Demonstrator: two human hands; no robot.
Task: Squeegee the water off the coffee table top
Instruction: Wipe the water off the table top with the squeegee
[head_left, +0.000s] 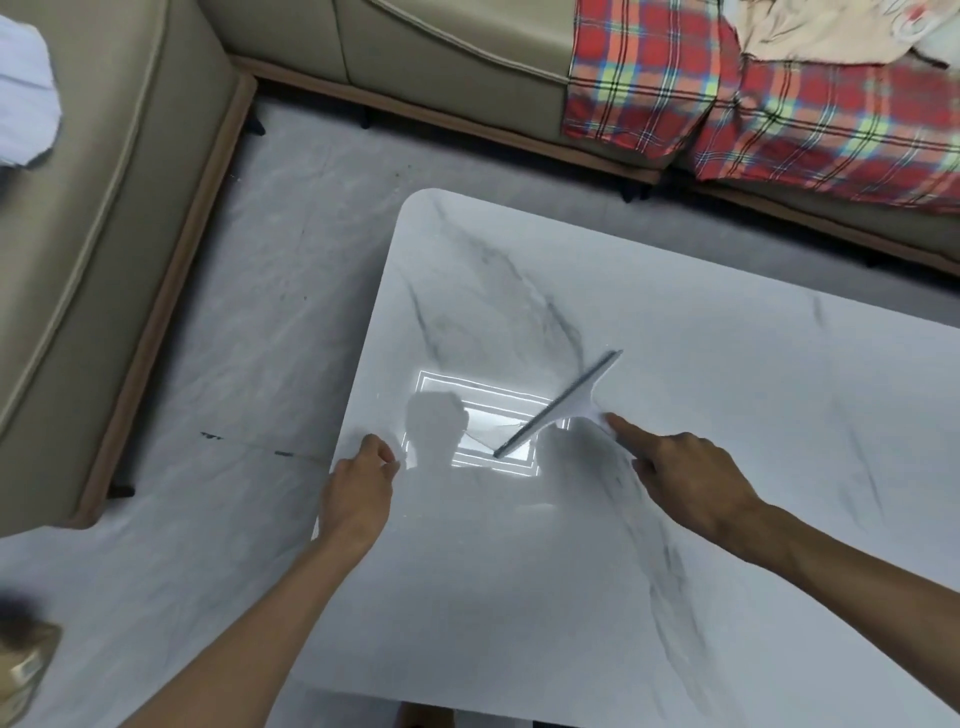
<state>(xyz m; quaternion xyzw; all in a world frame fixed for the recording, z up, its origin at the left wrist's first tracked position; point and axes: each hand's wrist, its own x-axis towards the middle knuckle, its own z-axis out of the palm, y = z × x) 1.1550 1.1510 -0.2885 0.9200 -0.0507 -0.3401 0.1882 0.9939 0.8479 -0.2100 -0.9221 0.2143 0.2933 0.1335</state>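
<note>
The coffee table top (701, 364) is glossy white marble with grey veins and mirrors a ceiling light near its left side. A white squeegee (563, 402) with a long dark blade lies slanted on the top, over that reflection. My right hand (685, 478) grips its handle, forefinger stretched along it toward the blade. My left hand (361, 488) rests on the table's left edge, fingers curled over the rim. Water on the surface is hard to make out.
A beige sofa (104, 234) wraps around the left and far sides. A red plaid blanket (727, 98) hangs over it at the upper right. Grey marble-look floor (249, 322) separates table and sofa. A blurred brown object (26, 660) sits at the lower left.
</note>
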